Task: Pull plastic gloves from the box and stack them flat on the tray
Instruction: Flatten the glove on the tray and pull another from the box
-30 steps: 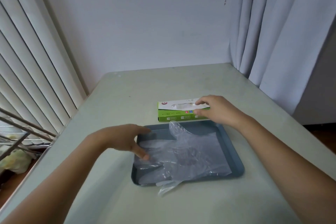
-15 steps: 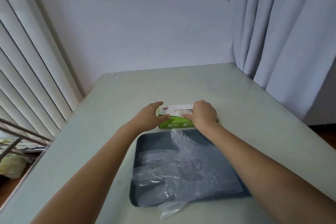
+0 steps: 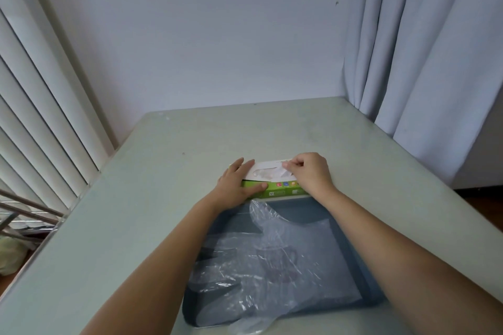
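Vertical white blinds (image 3: 40,117) hang beyond the left edge of the pale grey-green counter (image 3: 163,171). Around mid-counter, your left hand (image 3: 235,185) lies flat on the left end of the green-and-white cardboard glove box (image 3: 275,192). Its fingers are straight over the white top and its thumb runs along the green front, so it presses the box down rather than gripping it. In the box's top opening shows a crumpled clear plastic glove (image 3: 265,174). Your right hand (image 3: 310,174) is at the right end of that opening, fingers curled, and thumb and fingertips seem to pinch the film's edge.

Just beside the box, toward the near edge, the dark grey rectangular tray (image 3: 299,211) carries a stack of clear plastic gloves (image 3: 272,261). I can't tell how many there are. Their fingers point left, the thumb stands up crumpled near the box, and one fingertip spills over the near rim. A pale curtain (image 3: 422,62) hangs past the right edge.

The risks lie in the pull:
- **Box:** it looks light, so if your left hand eases off it will probably lift or slide with the glove.
- **Extra gloves:** a quick tug may drag several out at once.
- **Cling:** the thin film is likely to stick to your fingers and land folded.
- **Stack:** both forearms cross the tray, so a low sweep could brush the stack and pull the overhanging fingertip further off.
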### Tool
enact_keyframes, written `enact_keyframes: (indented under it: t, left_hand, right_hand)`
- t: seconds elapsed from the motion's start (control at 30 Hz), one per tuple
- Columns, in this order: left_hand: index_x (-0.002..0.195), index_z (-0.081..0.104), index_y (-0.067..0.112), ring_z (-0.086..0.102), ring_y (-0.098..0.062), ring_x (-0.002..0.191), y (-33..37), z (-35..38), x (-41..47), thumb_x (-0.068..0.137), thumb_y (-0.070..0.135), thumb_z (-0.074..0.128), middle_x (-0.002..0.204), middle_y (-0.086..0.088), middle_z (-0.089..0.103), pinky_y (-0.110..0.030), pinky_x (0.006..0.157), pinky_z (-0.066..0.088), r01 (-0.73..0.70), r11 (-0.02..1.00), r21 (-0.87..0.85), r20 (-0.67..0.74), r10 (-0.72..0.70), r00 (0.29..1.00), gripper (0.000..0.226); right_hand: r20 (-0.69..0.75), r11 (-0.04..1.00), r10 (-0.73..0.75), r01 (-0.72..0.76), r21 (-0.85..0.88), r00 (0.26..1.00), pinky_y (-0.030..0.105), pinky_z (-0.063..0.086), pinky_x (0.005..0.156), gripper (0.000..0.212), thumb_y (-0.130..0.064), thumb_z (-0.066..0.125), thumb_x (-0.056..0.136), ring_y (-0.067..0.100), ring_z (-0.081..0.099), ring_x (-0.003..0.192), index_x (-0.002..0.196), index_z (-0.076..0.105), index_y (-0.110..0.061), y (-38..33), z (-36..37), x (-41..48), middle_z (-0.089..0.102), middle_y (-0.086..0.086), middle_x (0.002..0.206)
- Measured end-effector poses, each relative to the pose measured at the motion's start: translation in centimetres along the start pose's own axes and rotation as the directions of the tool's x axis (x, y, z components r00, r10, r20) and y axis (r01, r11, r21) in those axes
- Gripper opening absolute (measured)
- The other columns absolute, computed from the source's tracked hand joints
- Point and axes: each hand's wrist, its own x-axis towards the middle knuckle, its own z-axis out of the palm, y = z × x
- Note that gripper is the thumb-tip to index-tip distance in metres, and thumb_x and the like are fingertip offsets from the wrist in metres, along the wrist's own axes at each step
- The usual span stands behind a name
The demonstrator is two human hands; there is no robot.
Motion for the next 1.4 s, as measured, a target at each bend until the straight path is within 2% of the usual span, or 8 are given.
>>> enact_keyframes:
  t: [0.5, 0.63, 0.7, 0.8, 0.9, 1.0, 1.17, 1.4]
  left_hand:
    - [0.149, 0.03, 0.027, 0.022, -0.024, 0.144, -0.5, 0.3, 0.4, 0.085, 0.052, 0.063, 0.157, -0.005, 0.019, -0.046, 0.118, 0.02, -0.034, 0.999, 0.019, -0.039, 0.034, 0.999, 0.076]
    - [0.149, 0.03, 0.027, 0.023, -0.025, 0.144, -0.7, 0.4, 0.5, 0.085, 0.053, 0.063, 0.157, -0.004, 0.02, -0.045, 0.118, 0.02, -0.037, 0.999, 0.036, -0.049, 0.038, 0.998, 0.076]
    - [0.148, 0.031, 0.028, 0.023, -0.024, 0.143, -0.7, 0.5, 0.4, 0.085, 0.053, 0.063, 0.157, -0.004, 0.021, -0.045, 0.117, 0.021, -0.036, 0.999, 0.035, -0.055, 0.038, 0.998, 0.076]
    - [0.148, 0.031, 0.027, 0.024, -0.024, 0.143, -0.7, 0.5, 0.5, 0.085, 0.053, 0.063, 0.157, -0.004, 0.022, -0.045, 0.117, 0.021, -0.038, 0.998, 0.048, -0.062, 0.041, 0.997, 0.075]
    - [0.148, 0.031, 0.028, 0.025, -0.024, 0.143, -0.6, 0.4, 0.5, 0.085, 0.054, 0.062, 0.157, -0.003, 0.022, -0.045, 0.117, 0.021, -0.033, 0.997, 0.063, -0.06, 0.037, 0.998, 0.075]
    - [0.148, 0.031, 0.029, 0.025, -0.024, 0.142, -0.4, 0.4, 0.4, 0.085, 0.054, 0.061, 0.156, -0.002, 0.022, -0.044, 0.117, 0.02, -0.026, 0.997, 0.071, -0.062, 0.031, 0.998, 0.074]
    - [0.148, 0.031, 0.028, 0.026, -0.024, 0.142, -0.2, 0.3, 0.2, 0.086, 0.055, 0.06, 0.156, -0.003, 0.023, -0.044, 0.117, 0.02, -0.017, 0.996, 0.088, -0.051, 0.021, 0.998, 0.074]
    - [0.148, 0.034, 0.027, 0.025, -0.026, 0.143, 0.0, -0.2, 0.0, 0.083, 0.057, 0.064, 0.157, -0.004, 0.022, -0.046, 0.117, 0.02, 0.003, 1.0, 0.011, -0.001, -0.003, 1.0, 0.077]
  right_hand:
    - [-0.069, 0.965, -0.029, 0.046, 0.26, 0.997, 0.012, 0.036, 0.054, 0.031, -0.03, 0.066, 0.089, 0.009, 0.049, 0.058, 0.068, 0.056, -0.009, 0.1, -1.6, 0.5, 0.055, -0.002, 0.062]
    - [0.039, 0.925, -0.086, 0.065, 0.375, 0.996, 0.022, 0.038, 0.062, 0.029, -0.03, 0.063, 0.091, 0.003, 0.047, 0.056, 0.074, 0.058, -0.006, -0.1, -1.7, 0.6, 0.051, -0.005, 0.062]
    - [0.119, 0.919, -0.106, 0.051, 0.391, 0.987, 0.016, 0.04, 0.067, 0.022, -0.031, 0.067, 0.087, 0.001, 0.052, 0.071, 0.09, 0.062, -0.009, 0.1, -1.6, 0.7, 0.057, -0.009, 0.079]
    - [0.197, 0.97, -0.11, 0.062, 0.235, 0.974, 0.013, 0.037, 0.062, 0.021, -0.025, 0.075, 0.081, 0.003, 0.048, 0.071, 0.09, 0.062, -0.011, 0.5, -2.0, 1.2, 0.054, -0.011, 0.079]
    - [0.12, 0.983, -0.138, 0.121, 0.142, 0.983, 0.026, 0.023, 0.053, 0.042, -0.022, 0.072, 0.083, 0.013, 0.03, 0.055, 0.057, 0.045, -0.003, 0.5, -2.5, 1.4, 0.034, 0.003, 0.058]
    - [0.069, 0.975, -0.191, 0.181, 0.132, 0.979, 0.027, 0.026, 0.056, 0.039, -0.02, 0.069, 0.085, 0.015, 0.037, 0.059, 0.063, 0.05, 0.006, -0.5, -2.7, 0.8, 0.044, 0.01, 0.063]
    - [-0.055, 0.924, -0.252, 0.258, 0.284, 0.966, 0.006, 0.038, 0.064, 0.018, -0.016, 0.06, 0.093, -0.005, 0.056, 0.068, 0.075, 0.065, -0.015, -3.2, -3.8, -1.2, 0.065, -0.006, 0.076]
    - [-0.147, 0.778, -0.374, 0.396, 0.488, 0.916, 0.013, 0.044, 0.069, 0.032, -0.015, 0.047, 0.1, 0.002, 0.054, 0.064, 0.075, 0.058, 0.001, -7.7, -9.8, -3.5, 0.058, -0.004, 0.066]
